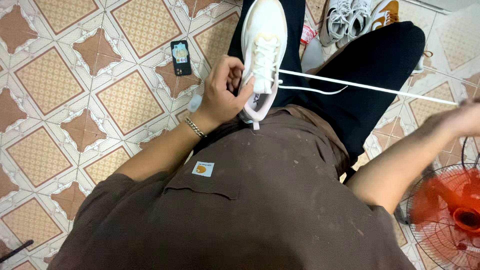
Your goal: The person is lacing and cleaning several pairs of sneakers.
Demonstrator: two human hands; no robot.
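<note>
A white sneaker [264, 45] lies on my lap, toe pointing away, heel against my brown shirt. My left hand [223, 90], with a chain bracelet on the wrist, grips the shoe's left side near the lace eyelets. A long white shoelace [370, 86] runs taut from the eyelets to the right. My right hand [457, 119] is blurred at the right edge and pulls the lace's far end. A second, slack end of lace [320, 91] curls over my black trousers.
A phone [181, 57] lies on the patterned tile floor left of the shoe. More sneakers [350, 17] stand beyond my knees at the top. A red fan in a wire cage [450, 215] spins at the lower right.
</note>
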